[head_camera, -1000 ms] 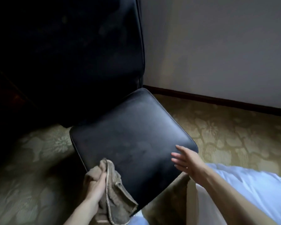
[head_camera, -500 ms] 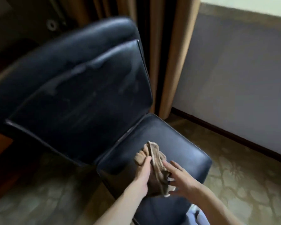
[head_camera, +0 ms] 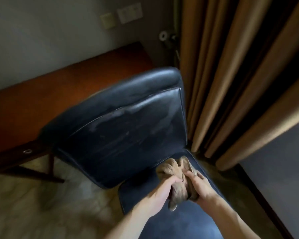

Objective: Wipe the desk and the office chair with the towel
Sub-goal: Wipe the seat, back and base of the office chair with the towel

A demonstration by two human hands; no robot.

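Beside one desk (head_camera: 41, 94), two hands grip one towel (head_camera: 178, 180) over one chair (head_camera: 128, 131)

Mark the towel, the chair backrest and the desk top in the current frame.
Crumpled brown cloth towel (head_camera: 169, 169): head view, upper bunched fold.
Dark blue leather office chair (head_camera: 128, 135): head view, middle of the backrest panel.
Reddish-brown wooden desk (head_camera: 59, 94): head view, bare top surface.

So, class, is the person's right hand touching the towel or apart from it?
Touching. The head view shows the right hand curled round the bunched towel, no gap between them; the left hand grips its other side.
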